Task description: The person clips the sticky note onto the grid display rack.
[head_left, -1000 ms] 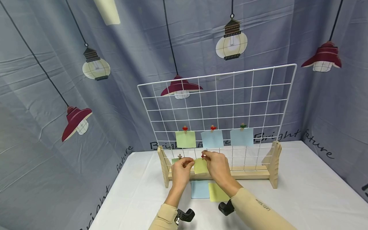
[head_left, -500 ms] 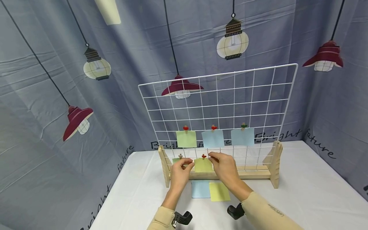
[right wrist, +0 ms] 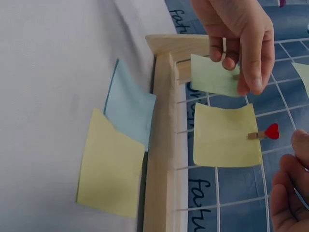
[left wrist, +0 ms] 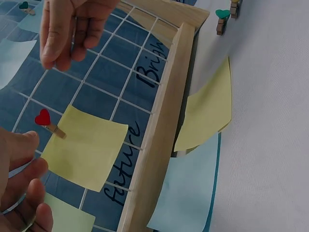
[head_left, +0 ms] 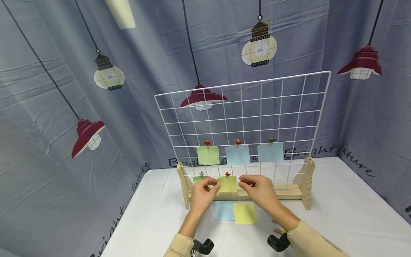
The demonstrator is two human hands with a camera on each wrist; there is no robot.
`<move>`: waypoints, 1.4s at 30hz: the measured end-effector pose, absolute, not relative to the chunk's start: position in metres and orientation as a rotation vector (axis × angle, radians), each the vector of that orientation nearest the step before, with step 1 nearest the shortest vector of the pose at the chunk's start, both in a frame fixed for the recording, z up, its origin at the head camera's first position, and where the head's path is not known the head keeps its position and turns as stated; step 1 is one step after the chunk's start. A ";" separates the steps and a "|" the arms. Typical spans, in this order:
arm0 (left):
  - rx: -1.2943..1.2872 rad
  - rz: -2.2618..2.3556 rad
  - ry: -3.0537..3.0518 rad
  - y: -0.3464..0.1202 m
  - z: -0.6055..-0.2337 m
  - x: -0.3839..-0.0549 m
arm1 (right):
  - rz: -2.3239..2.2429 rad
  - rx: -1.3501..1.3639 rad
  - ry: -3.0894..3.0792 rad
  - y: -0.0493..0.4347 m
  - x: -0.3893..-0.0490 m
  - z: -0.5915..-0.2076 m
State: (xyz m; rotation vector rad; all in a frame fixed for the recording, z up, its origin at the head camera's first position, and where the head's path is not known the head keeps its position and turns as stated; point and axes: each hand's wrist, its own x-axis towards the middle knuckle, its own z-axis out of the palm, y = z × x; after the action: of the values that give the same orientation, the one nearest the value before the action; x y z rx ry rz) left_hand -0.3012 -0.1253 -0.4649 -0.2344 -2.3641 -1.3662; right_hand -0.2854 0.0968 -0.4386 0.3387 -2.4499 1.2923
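Note:
A yellow sticky note (head_left: 227, 184) hangs from the lower part of a white wire grid (left wrist: 87, 72), held by a small wooden clothespin with a red heart (right wrist: 273, 131). My left hand (head_left: 203, 191) hovers at the note's left side, in front of a green note (right wrist: 212, 77), fingers loosely bent and holding nothing. In the right wrist view its fingertips are a little apart from the yellow note. Off the note's right side, my right hand (head_left: 260, 190) has bent fingers with nothing between them.
Higher on the grid hang a light green note (head_left: 208, 155) and two blue notes (head_left: 237, 155), each clipped. Loose blue notes (head_left: 224, 211) and yellow notes (head_left: 245, 214) lie before the wooden stand (head_left: 285, 195). Clothespins (left wrist: 221, 21) lie on the table by my right forearm.
My right hand has come off the red-heart clothespin and moved right, away from the yellow note. The note now hangs by the clip. My left hand has barely moved.

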 end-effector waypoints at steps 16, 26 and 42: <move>-0.341 -1.415 -2.477 -0.131 -0.465 -0.284 | 1.263 0.294 -2.548 0.140 -0.259 -0.448; -0.353 -1.452 -2.480 -0.142 -0.469 -0.276 | 1.323 0.192 -2.554 0.169 -0.248 -0.457; -0.281 -1.388 -2.505 -0.167 -0.490 -0.269 | 1.211 0.035 -2.604 0.205 -0.227 -0.475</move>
State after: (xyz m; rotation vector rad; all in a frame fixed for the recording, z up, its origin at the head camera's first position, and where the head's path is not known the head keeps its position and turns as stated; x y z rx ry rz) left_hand -0.2690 -0.1665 -0.4898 -0.2814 -2.5051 -1.3883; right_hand -0.2270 0.2052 -0.4748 0.0345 -2.6035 1.2114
